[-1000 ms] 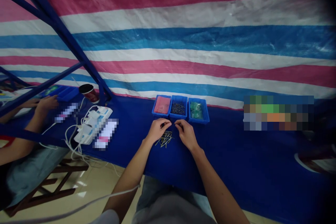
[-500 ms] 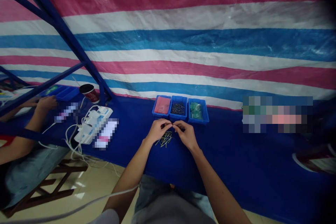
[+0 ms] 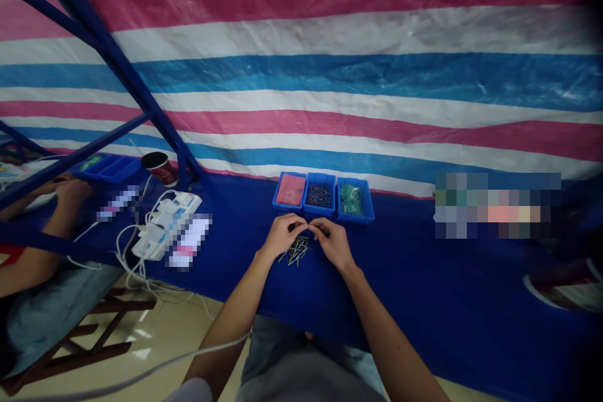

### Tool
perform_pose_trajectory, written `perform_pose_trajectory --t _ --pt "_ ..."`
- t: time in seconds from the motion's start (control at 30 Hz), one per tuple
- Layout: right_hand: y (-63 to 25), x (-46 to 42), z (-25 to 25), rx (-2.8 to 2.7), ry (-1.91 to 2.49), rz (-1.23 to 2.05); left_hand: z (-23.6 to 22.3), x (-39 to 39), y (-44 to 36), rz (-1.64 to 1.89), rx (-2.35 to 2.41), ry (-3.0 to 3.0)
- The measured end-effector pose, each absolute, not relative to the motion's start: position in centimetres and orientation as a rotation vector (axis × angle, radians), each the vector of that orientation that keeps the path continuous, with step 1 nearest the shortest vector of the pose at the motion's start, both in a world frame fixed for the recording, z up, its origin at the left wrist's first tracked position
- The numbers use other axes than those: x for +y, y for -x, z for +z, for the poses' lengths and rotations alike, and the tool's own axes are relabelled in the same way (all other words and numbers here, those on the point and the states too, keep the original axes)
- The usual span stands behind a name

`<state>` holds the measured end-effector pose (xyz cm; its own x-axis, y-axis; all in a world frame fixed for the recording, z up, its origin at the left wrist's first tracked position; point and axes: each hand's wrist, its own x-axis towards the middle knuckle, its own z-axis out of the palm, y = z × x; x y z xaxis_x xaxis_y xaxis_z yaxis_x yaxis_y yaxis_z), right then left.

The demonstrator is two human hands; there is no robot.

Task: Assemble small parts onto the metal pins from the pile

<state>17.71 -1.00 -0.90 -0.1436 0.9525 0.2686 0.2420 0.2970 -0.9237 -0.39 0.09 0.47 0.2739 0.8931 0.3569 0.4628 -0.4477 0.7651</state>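
My left hand [image 3: 282, 233] and my right hand [image 3: 331, 240] meet over the blue table, thumbs and forefingers pinched with the fingertips touching or nearly so. Whatever is between the fingertips is too small to make out. Just below them lies a loose pile of thin, yellowish and dark screw-like pieces [image 3: 296, 252]. Beyond my hands stand three small blue bins in a row. The left one holds a pink packet [image 3: 291, 190], the middle one thin dark nail-like pieces [image 3: 319, 195], and the right one green, plastic-looking bags [image 3: 351, 199].
A white power strip [image 3: 167, 226] with tangled cables lies to the left, near a dark cup [image 3: 160, 168]. Further left, behind a blue metal frame [image 3: 117, 78], a co-worker's hand [image 3: 73, 191] is at the table. Another cup [image 3: 565, 292] stands at the right. A striped sheet [image 3: 330, 75] hangs behind.
My hands stay pinched together over the pile, with only a very slight shift of the fingers. The co-worker's hand at the left has moved slightly left and down.
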Motion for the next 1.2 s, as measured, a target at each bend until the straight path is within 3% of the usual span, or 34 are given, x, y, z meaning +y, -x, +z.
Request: perform_pose_trajectory --t 1.2 --pt "-17.66 -1.27 -0.16 -1.740 1.115 0.671 0.51 0.18 0.37 1.052 1.219 -2.027"
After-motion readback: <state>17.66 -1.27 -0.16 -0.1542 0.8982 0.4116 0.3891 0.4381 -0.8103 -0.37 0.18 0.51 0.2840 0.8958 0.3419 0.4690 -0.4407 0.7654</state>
